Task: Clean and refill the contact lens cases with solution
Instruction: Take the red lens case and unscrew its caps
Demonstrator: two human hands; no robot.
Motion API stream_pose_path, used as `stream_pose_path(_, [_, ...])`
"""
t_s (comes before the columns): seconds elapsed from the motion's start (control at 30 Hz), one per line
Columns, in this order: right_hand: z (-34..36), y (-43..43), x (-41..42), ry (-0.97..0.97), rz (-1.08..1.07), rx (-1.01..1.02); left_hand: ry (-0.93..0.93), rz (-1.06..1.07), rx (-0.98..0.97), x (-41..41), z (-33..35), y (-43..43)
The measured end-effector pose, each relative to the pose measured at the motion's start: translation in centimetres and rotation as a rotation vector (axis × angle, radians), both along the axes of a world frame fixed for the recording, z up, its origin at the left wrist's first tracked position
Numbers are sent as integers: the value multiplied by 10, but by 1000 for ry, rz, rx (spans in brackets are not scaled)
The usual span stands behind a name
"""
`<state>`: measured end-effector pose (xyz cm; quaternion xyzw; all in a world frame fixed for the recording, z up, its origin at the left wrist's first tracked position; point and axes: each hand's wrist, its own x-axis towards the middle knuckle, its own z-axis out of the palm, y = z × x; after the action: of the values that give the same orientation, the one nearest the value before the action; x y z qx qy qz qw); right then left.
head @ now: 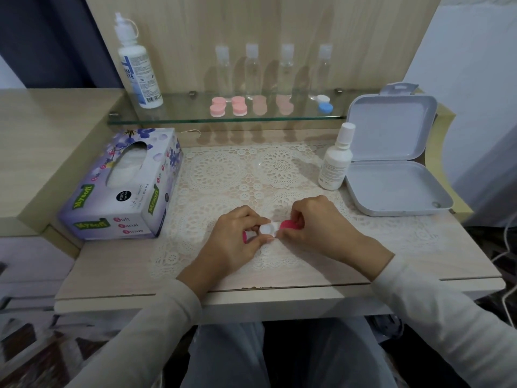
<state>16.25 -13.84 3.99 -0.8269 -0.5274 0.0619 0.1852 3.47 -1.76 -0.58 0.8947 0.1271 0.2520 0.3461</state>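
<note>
From the tissue box [120, 189] rightward, we find the left hand [237, 239] pinching the white contact lens case [269, 230] just over the lace mat [223, 169], with what may be a loose pink cap [245, 237] tucked under its fingers. The right hand [319, 222] is curled round the other pink cap [289, 226]. We fear a hard twist jerking the case free, spilling its open well, or knocking the solution bottle [335, 161] nearby.
</note>
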Motion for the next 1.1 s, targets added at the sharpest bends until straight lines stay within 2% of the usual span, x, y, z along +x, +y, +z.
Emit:
stream_pose_path(0.17, [11,3,-2,67,131,-104,-7,-6,13,0,1,-1])
stream_pose_path(0.27, [10,5,-4,57,63,-151,-2,-2,19,-1,1,-1])
stream_pose_path(0.37, [6,4,-9,22,-34,-115,0,-6,7,-1,1,-2])
stream_pose_path(0.57, [9,0,-2,103,-14,-88,11,-12,14,-1,3,-1])
stream_pose_path(0.73, [3,3,-6,-9,-122,-92,16,-7,6,-2,3,-2])
stream_pose_path(0.87, [7,3,-7,36,-40,-79,20,-6,19,-1,3,-2])
stream_pose_path(0.97, [17,0,-5,-3,61,-96,14,-4,11,-2,3,-2])
stream_pose_path(1.1, [23,-10,8,-52,26,-37,1,-7,2,-1,3,-2])
